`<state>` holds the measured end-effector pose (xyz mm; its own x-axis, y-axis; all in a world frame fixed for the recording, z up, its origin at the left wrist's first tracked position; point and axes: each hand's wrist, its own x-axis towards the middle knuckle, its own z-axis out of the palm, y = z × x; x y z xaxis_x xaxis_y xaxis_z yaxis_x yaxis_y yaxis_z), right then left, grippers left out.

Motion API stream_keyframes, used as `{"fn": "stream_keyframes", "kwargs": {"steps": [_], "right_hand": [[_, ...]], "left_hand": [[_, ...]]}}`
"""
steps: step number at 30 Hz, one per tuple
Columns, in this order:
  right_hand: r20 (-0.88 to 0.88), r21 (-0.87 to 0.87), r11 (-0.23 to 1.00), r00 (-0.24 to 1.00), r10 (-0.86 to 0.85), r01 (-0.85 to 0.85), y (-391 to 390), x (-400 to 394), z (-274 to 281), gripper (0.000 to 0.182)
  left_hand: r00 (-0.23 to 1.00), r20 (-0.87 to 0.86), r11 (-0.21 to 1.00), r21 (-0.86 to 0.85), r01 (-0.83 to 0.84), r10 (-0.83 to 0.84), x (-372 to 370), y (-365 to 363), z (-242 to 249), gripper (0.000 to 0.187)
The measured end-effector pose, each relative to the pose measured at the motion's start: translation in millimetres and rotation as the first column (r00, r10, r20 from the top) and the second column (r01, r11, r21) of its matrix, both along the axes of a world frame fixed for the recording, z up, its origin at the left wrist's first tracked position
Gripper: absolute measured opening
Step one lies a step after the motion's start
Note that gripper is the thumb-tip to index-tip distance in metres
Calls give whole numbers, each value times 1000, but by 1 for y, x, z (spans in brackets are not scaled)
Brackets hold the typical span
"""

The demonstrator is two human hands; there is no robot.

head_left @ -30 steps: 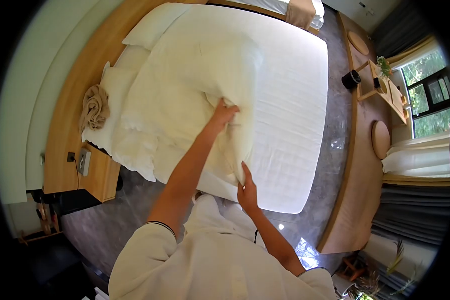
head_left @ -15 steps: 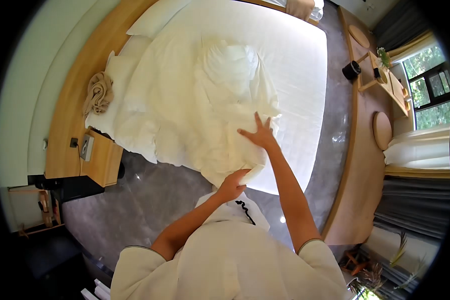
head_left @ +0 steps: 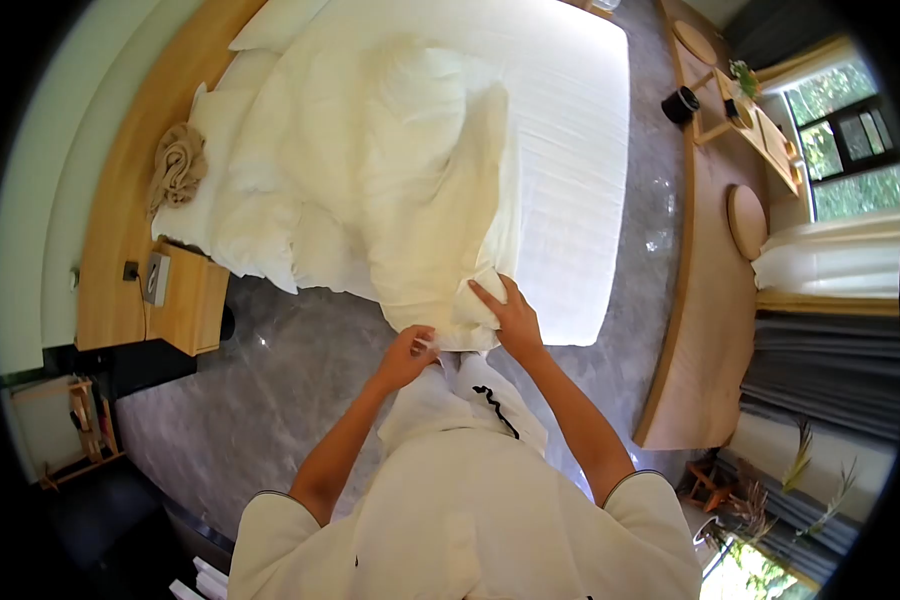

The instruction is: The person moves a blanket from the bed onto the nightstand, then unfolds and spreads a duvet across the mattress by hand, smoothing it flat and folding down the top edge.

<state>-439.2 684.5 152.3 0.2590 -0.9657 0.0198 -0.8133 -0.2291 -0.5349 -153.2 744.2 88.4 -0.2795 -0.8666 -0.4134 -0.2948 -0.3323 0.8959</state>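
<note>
A cream duvet [head_left: 410,190] lies bunched on the white bed [head_left: 570,150], with one long fold drawn toward me over the bed's near edge. My left hand [head_left: 407,357] pinches the lower corner of that fold. My right hand [head_left: 510,315] grips the same edge just to the right. Both hands sit at the bed's near side, close together, in front of my body. White pillows [head_left: 270,20] lie at the head of the bed on the left.
A beige towel [head_left: 175,165] is heaped on the wooden headboard ledge. A wooden nightstand [head_left: 185,305] stands at left. Grey marble floor [head_left: 270,400] surrounds the bed. A raised wooden platform [head_left: 705,300] with a low table [head_left: 745,115] and round cushions runs along the right by curtains.
Both hands came back to the bed's near edge and closed on the duvet corner. The right hand was flat and spread on the duvet before. The duvet fold has been pulled toward me.
</note>
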Motion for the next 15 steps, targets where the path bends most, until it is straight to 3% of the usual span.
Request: {"fn": "stream_keyframes", "kwargs": {"steps": [1,3,5,7,8,10,14,15], "right_hand": [[25,-26,999,999,-28,29,9,-10,12,106],[38,-38,999,999,-25,26,25,-32,32,104],[104,-62,998,995,6,1,39,-55,45,102],[154,-134,991,987,47,-27,54,-76,42,106],[176,-112,993,982,67,-47,64,-89,41,103],[207,-130,990,975,79,-53,87,-113,37,102],[302,-117,992,950,81,-48,124,-189,26,99],[317,-78,996,947,57,-33,133,-216,24,99]], "left_hand": [[1000,-4,1000,-4,21,-21,-15,-2,1,42],[957,-194,975,-6,-222,217,-56,-16,2,46],[959,-225,976,-87,-197,173,-90,-46,-1,48],[919,-281,959,34,-280,278,-132,-85,-1,66],[923,-278,963,24,-270,266,-157,-102,21,66],[990,47,967,214,-140,133,-214,-128,83,89],[996,79,990,125,-61,51,-323,-147,5,96],[996,-76,998,43,-47,50,-357,-138,-10,89]]}}
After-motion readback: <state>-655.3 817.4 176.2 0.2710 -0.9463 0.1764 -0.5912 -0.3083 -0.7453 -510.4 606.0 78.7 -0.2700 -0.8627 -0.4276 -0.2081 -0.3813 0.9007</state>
